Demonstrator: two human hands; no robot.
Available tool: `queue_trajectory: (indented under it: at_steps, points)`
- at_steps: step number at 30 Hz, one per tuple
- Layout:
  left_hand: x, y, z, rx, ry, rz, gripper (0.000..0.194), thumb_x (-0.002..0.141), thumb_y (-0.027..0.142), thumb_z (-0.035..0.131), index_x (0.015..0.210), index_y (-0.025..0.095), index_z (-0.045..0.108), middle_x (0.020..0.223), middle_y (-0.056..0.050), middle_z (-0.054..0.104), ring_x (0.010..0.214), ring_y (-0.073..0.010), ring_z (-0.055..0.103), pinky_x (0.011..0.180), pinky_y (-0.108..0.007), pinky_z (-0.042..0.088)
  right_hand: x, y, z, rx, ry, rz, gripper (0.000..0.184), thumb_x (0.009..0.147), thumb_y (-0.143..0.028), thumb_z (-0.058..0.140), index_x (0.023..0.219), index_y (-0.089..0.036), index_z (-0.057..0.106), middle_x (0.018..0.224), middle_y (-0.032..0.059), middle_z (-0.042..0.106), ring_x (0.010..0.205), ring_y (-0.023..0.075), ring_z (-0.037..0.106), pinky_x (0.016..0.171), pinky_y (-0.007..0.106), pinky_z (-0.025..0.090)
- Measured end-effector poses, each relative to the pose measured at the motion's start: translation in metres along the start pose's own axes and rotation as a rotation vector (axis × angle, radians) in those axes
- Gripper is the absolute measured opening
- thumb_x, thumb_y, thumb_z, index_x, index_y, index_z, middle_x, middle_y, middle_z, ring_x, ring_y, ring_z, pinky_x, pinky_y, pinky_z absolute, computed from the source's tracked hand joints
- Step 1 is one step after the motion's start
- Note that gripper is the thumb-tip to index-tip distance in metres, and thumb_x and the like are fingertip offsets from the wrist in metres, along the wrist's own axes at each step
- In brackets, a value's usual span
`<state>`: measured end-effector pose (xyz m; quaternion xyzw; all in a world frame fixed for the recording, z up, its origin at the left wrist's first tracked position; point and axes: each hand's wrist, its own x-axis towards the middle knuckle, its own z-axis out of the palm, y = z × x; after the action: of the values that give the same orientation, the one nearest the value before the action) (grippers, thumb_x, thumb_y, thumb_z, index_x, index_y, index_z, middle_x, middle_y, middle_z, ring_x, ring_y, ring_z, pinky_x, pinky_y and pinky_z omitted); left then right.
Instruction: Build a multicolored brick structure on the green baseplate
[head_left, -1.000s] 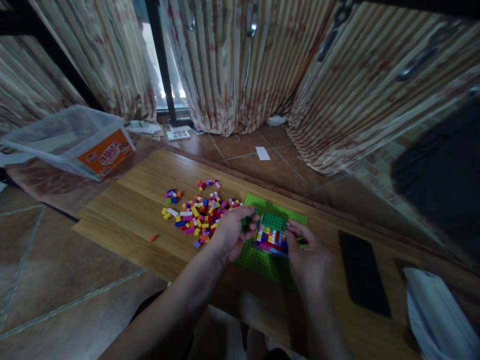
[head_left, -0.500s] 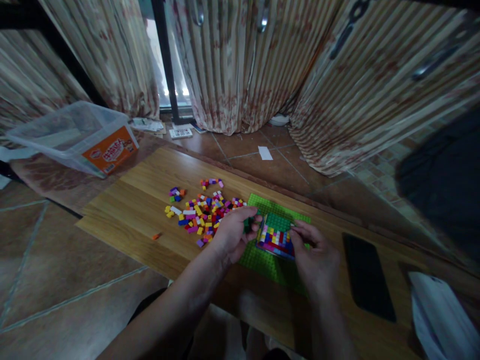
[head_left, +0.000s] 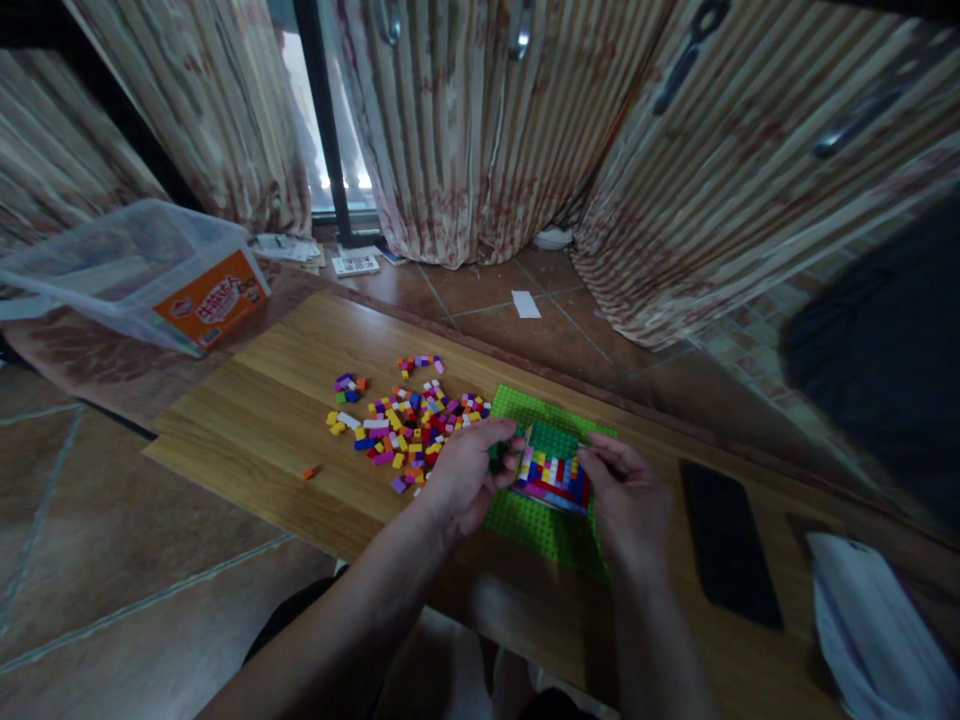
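Observation:
A small dark green building plate (head_left: 553,437), with rows of coloured bricks (head_left: 553,480) along its near part, is over a larger bright green baseplate (head_left: 536,530) on the wooden table. My left hand (head_left: 474,470) is at its left side, fingers curled round a dark green brick-like piece (head_left: 496,457) that is partly hidden. At the right edge of the small plate, my right hand (head_left: 630,490) has its thumb and forefinger pinched together. Whether they grip the plate's edge or a tiny piece I cannot tell.
Loose coloured bricks (head_left: 409,425) are heaped left of the baseplate, with one orange brick (head_left: 310,473) apart. A black phone-like slab (head_left: 731,540) and a white bag (head_left: 874,620) are on the right. Beyond the table's left end stands a clear plastic bin (head_left: 135,280).
The view has shifted slightly. Both hands keep nearly the same places and grips; the right fingers have moved only a little at the plate's edge.

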<state>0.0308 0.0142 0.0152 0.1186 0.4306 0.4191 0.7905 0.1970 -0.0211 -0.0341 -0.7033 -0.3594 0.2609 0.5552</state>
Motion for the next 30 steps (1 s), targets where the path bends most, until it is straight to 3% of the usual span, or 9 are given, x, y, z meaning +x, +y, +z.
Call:
queue_trajectory:
  at_steps: [11, 18, 24, 30]
  points:
    - [-0.004, -0.008, 0.001, 0.051, -0.051, -0.006, 0.003, 0.074, 0.013, 0.065, 0.076, 0.012, 0.063, 0.067, -0.002, 0.062, 0.049, -0.0051, 0.048, 0.047, -0.017, 0.035, 0.000, -0.002, 0.000, -0.060, 0.002, -0.020, 0.033, 0.069, -0.036, 0.073, 0.095, -0.016, 0.072, 0.087, 0.0086, 0.076, 0.080, 0.0219, 0.070, 0.080, 0.042, 0.055]
    - [-0.006, -0.014, -0.002, 0.074, -0.121, -0.029, 0.009, 0.073, 0.014, 0.069, 0.081, 0.010, 0.067, 0.070, -0.003, 0.062, 0.049, -0.0041, 0.047, 0.044, -0.015, 0.028, -0.017, -0.011, 0.001, -0.173, 0.092, -0.225, 0.028, 0.080, -0.039, 0.065, 0.095, -0.017, 0.074, 0.093, 0.0086, 0.075, 0.083, 0.0224, 0.069, 0.081, 0.040, 0.053]
    - [-0.006, -0.014, -0.004, 0.003, -0.235, -0.068, 0.016, 0.068, 0.018, 0.076, 0.076, 0.010, 0.064, 0.067, 0.000, 0.056, 0.046, -0.0013, 0.038, 0.040, -0.015, 0.016, -0.033, -0.034, 0.003, -0.131, -0.208, -0.358, 0.020, 0.084, -0.036, 0.066, 0.097, -0.024, 0.073, 0.098, 0.0048, 0.072, 0.088, 0.0186, 0.067, 0.077, 0.033, 0.054]
    - [-0.005, -0.015, -0.004, 0.021, -0.310, -0.086, 0.029, 0.066, 0.029, 0.082, 0.070, 0.011, 0.059, 0.063, 0.003, 0.050, 0.044, 0.0000, 0.030, 0.039, -0.015, 0.011, -0.037, -0.038, 0.006, -0.082, -0.252, -0.376, 0.015, 0.085, -0.033, 0.065, 0.094, -0.025, 0.074, 0.097, 0.0037, 0.070, 0.090, 0.0178, 0.067, 0.075, 0.032, 0.055]
